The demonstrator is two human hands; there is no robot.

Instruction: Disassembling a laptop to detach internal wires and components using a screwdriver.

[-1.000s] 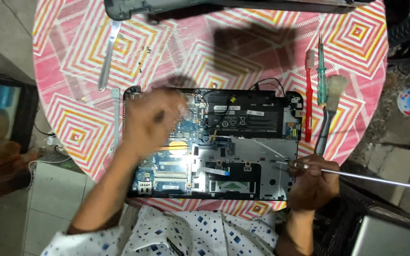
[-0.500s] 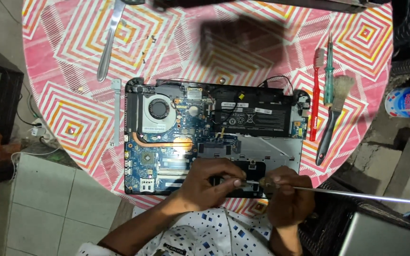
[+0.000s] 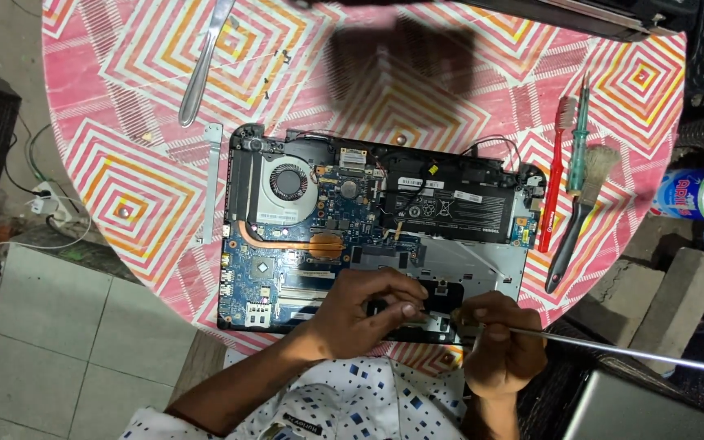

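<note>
In the head view, an opened laptop [image 3: 372, 236] lay on a round surface [image 3: 124, 179] with a pink and white pattern, its near edge close to the person. The left hand [image 3: 368, 314] rested on the near edge of the laptop, fingers [image 3: 407, 308] pressed together on a small dark part there; what exactly they pinched was too small to tell. The right hand [image 3: 503, 346] was just beside it, fingers closed around the handle end of a long thin metal rod [image 3: 629, 352], which ran out to the right beyond the surface. I judged that the rod could slip from the small part and scratch the blue board [image 3: 303, 244] or catch a thin cable, because both hands worked very close together and partly hid the spot. The long free end of the rod could also knock against something at the right side. Further from the hands, a fan [image 3: 288, 181] and a copper pipe [image 3: 287, 243] were at the left of the laptop, and a black battery [image 3: 450, 204] at the right. A knife [image 3: 201, 65] and a metal strip [image 3: 212, 183] lay to the left. A red toothbrush [image 3: 554, 179], a green screwdriver [image 3: 580, 134] and a brush [image 3: 576, 224] lay to the right, well apart from the hands. Small screws [image 3: 275, 69] were scattered above, and nothing stood between the hands and the laptop.
</note>
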